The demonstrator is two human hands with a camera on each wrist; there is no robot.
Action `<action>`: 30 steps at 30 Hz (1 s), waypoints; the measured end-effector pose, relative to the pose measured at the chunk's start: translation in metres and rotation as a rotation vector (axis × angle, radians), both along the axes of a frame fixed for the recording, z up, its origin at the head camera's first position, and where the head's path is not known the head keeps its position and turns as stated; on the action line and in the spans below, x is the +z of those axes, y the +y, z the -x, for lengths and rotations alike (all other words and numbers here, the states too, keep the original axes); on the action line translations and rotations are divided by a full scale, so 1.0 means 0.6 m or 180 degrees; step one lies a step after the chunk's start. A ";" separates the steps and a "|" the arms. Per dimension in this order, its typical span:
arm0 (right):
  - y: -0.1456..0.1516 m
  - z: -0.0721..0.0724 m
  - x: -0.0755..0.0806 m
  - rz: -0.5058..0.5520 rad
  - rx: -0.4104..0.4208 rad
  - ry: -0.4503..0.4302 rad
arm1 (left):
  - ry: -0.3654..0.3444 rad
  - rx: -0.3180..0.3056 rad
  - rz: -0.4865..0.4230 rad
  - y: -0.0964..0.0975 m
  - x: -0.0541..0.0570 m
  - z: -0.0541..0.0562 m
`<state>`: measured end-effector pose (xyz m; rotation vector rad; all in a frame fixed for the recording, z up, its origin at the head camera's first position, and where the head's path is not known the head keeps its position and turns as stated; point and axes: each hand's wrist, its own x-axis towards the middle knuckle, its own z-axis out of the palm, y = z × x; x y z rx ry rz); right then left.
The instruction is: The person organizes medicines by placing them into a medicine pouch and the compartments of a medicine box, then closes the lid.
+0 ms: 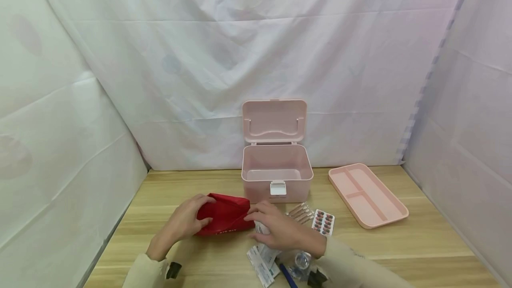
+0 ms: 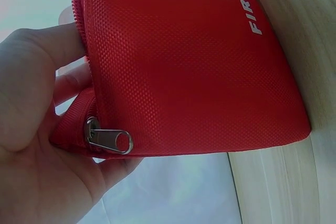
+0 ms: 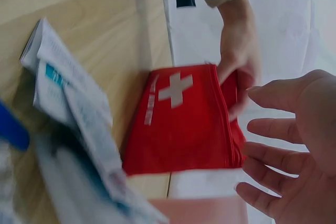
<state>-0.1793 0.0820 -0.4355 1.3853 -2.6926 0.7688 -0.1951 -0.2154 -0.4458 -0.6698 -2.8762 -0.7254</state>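
Note:
A red zippered first aid pouch [image 1: 225,215] stands on the wooden table, its mouth unzipped and gaping toward the top. My left hand [image 1: 185,218] grips its left end by the mouth, with fingers [image 2: 71,45] at the zipper edge. The metal zipper pull [image 2: 110,139] hangs at the corner beside that palm. White lettering and a white cross [image 3: 176,89] mark the pouch's front. At the opposite end is my right hand [image 1: 272,226], its fingers [image 3: 273,127] loosely extended and spread, fingertips right at the pouch's edge, holding nothing.
Behind stands a pink box [image 1: 276,190] with its lid [image 1: 274,121] raised. A pink divided tray [image 1: 370,194] lies to the right. Around my right forearm are white packets [image 1: 260,265], a capsule blister pack [image 1: 323,222], several thin brownish sticks [image 1: 301,212], a clear-wrapped item [image 1: 302,261] and a blue stick [image 1: 287,274].

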 end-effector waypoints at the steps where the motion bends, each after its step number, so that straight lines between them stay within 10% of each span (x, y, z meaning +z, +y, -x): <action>1: 0.007 0.002 0.000 0.0024 -0.0031 -0.0072 | -0.0001 -0.0001 0.0007 0.000 0.000 0.000; 30: 0.099 0.042 -0.079 0.0457 -0.1042 -0.1234 | 0.0009 -0.0007 -0.0039 0.002 -0.001 0.001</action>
